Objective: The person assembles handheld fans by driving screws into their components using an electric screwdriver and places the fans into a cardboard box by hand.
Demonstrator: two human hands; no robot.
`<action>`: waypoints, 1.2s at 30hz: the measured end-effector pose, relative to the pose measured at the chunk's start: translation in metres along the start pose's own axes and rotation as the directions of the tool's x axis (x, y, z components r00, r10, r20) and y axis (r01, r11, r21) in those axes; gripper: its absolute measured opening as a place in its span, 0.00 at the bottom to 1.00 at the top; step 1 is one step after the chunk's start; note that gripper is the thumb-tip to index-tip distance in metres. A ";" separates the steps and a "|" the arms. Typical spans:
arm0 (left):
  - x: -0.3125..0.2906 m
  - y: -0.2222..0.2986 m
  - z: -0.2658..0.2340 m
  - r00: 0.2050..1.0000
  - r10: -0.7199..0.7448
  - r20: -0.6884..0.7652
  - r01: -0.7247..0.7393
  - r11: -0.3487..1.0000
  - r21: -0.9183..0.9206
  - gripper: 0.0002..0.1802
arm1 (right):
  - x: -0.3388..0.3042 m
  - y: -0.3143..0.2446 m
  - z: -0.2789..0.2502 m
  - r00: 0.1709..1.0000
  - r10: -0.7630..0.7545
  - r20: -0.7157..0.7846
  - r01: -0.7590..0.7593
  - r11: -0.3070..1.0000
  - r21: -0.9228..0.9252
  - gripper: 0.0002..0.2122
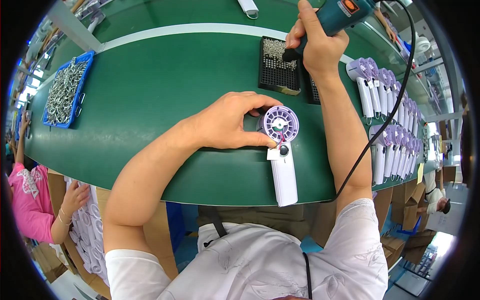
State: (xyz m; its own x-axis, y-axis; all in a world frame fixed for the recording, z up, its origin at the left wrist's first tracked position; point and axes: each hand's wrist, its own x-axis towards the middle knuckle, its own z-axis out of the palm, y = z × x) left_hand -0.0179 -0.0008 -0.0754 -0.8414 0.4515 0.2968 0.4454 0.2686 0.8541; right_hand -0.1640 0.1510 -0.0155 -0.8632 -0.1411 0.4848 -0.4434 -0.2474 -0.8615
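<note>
My left hand [231, 121] grips the round purple head of a handheld fan [281, 123], thumb and fingers curled about its rim. The fan lies on the green table with its white handle toward me; thin wires and a small white tag show near the neck. In my right hand [322, 47] is a dark green electric screwdriver [345, 14], its fingers wrapped round the body. The tool's black nose points at a black perforated tray [275, 75] with many small screws heaped at its far end. Whether the tip touches the screws cannot be made out.
A blue basket [85, 82] of metal clips or rings stands at the far left. Rows of purple-and-white fans [385, 95] line the right side. The tool's black cable [372, 140] hangs across my right forearm. Another person's hand [75, 195] reaches into a carton at left.
</note>
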 end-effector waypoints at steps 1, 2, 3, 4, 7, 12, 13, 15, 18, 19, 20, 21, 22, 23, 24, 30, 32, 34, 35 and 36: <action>0.000 0.000 0.000 1.000 0.003 -0.002 -0.003 1.000 -0.002 0.38 | 0.000 0.001 -0.001 0.999 -0.014 0.040 0.016 0.998 -0.058 0.14; 0.000 -0.001 0.000 1.000 0.004 -0.002 -0.004 1.000 0.000 0.38 | -0.001 -0.001 0.003 0.999 0.018 0.033 -0.017 0.998 -0.054 0.15; -0.001 -0.002 -0.001 1.000 0.005 -0.005 -0.005 1.000 -0.003 0.36 | -0.003 -0.003 0.008 0.998 0.049 0.028 -0.048 0.998 -0.050 0.16; -0.001 -0.002 -0.001 1.000 0.006 -0.007 -0.006 1.000 -0.005 0.35 | -0.003 -0.006 0.007 0.997 0.070 0.035 -0.066 0.994 -0.092 0.16; 0.000 -0.003 0.000 1.000 0.015 -0.005 -0.015 1.000 -0.008 0.36 | 0.002 0.010 -0.001 0.986 -0.128 0.110 0.132 0.991 -0.028 0.09; 0.001 -0.001 0.000 1.000 0.003 0.002 -0.003 1.000 -0.012 0.35 | -0.001 0.004 -0.005 0.996 -0.085 0.017 0.084 0.995 0.060 0.09; 0.002 -0.001 0.000 1.000 -0.004 0.009 0.004 1.000 -0.014 0.35 | -0.002 0.002 -0.008 0.996 -0.090 -0.011 0.091 0.992 0.090 0.10; 0.001 -0.002 0.002 1.000 -0.001 0.005 0.001 1.000 -0.012 0.35 | -0.004 -0.017 -0.011 0.993 -0.118 -0.026 0.120 0.985 0.126 0.09; 0.002 -0.001 0.002 1.000 -0.021 0.004 0.021 0.999 -0.032 0.36 | -0.011 -0.051 -0.024 0.993 -0.113 -0.028 0.116 0.971 0.210 0.10; 0.002 0.001 0.001 0.999 -0.052 0.015 0.052 0.998 -0.039 0.36 | -0.016 -0.062 -0.028 0.995 -0.102 0.002 0.099 0.967 0.234 0.10; 0.001 0.004 0.000 0.997 -0.075 0.023 0.076 0.996 -0.036 0.36 | -0.025 -0.073 -0.033 0.997 -0.078 0.024 0.070 0.967 0.247 0.11; -0.001 0.005 -0.001 0.996 -0.082 0.016 0.083 0.996 -0.028 0.37 | -0.033 -0.080 -0.038 0.994 -0.080 0.077 0.058 0.963 0.262 0.11; -0.003 0.006 -0.002 0.996 -0.087 0.014 0.087 0.996 -0.036 0.37 | -0.044 -0.087 -0.042 0.988 -0.082 0.129 0.044 0.960 0.278 0.12; -0.002 0.005 -0.001 0.996 -0.085 0.012 0.085 0.996 -0.023 0.37 | -0.055 -0.094 -0.040 0.989 -0.097 0.110 0.074 0.978 0.193 0.14; -0.002 0.005 -0.001 0.996 -0.085 0.009 0.085 0.996 -0.009 0.36 | -0.061 -0.096 -0.042 0.986 -0.111 0.127 0.076 0.964 0.255 0.11; 0.003 0.005 -0.001 0.997 -0.070 0.024 0.071 0.997 -0.013 0.36 | -0.075 -0.100 -0.043 0.978 -0.141 0.155 0.080 0.935 0.345 0.09; 0.002 0.005 -0.002 0.996 -0.080 0.031 0.081 0.997 -0.019 0.36 | -0.075 -0.101 -0.041 0.974 -0.144 0.177 0.084 0.947 0.310 0.09; 0.001 0.004 -0.001 0.997 -0.078 0.017 0.078 0.997 -0.010 0.37 | -0.076 -0.100 -0.040 0.976 -0.131 0.173 0.073 0.949 0.308 0.08; 0.001 0.004 -0.001 0.997 -0.079 0.018 0.079 0.997 -0.010 0.37 | -0.077 -0.099 -0.039 0.979 -0.119 0.167 0.065 0.951 0.301 0.08; 0.001 0.005 -0.001 0.997 -0.077 0.021 0.078 0.997 -0.011 0.37 | -0.077 -0.099 -0.039 0.979 -0.118 0.166 0.064 0.951 0.301 0.08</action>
State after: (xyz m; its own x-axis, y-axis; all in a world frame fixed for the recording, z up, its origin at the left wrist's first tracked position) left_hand -0.0171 -0.0002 -0.0705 -0.8667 0.4474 0.2206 0.3752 0.2933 0.8793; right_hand -0.0627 0.2234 0.0264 -0.7525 -0.2680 0.6016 -0.4043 -0.5332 -0.7432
